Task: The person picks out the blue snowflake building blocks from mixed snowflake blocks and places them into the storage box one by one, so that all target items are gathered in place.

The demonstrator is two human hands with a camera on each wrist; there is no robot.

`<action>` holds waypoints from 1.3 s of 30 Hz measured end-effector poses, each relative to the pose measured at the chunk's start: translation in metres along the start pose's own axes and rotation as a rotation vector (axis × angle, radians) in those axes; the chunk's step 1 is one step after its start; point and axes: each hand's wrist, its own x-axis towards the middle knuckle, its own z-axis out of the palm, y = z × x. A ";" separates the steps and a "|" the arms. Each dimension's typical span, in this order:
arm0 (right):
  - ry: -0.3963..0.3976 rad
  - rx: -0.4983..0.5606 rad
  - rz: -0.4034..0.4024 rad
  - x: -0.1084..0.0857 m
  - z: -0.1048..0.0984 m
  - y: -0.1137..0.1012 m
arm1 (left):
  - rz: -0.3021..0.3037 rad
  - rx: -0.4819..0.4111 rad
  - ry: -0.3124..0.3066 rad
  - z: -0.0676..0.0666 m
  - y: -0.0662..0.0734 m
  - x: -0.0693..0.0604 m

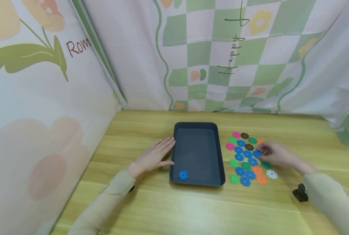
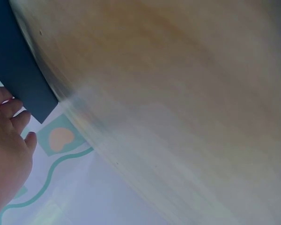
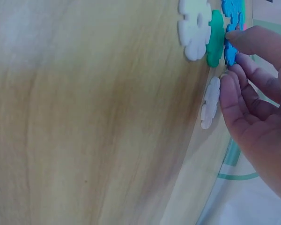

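My left hand lies against the left side of a dark grey tray, its fingers extended and touching the rim. One blue notched disc lies inside the tray, at its near left corner. Right of the tray, my right hand pinches another blue notched disc between thumb and index finger, at the right side of a spread of similar discs. A white disc is close beside the curled fingers in the right wrist view. The left wrist view shows the left fingers along the tray's wall.
Several flat discs cover the wooden table right of the tray, among them pink, brown, light green, orange and white ones. A patterned curtain hangs behind the table, and another printed cloth borders its left side.
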 end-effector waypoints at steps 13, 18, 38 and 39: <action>0.015 -0.026 -0.022 0.000 0.000 -0.002 | -0.012 -0.005 -0.018 -0.001 0.000 0.000; 0.023 -0.046 -0.032 0.000 0.000 -0.003 | -0.003 -0.006 -0.011 0.000 -0.001 0.001; 0.068 -0.103 -0.100 -0.002 0.003 -0.002 | 0.008 -0.021 0.000 -0.001 0.000 0.001; 0.071 -0.109 -0.104 -0.002 0.003 -0.002 | 0.008 -0.021 0.002 -0.001 0.000 0.000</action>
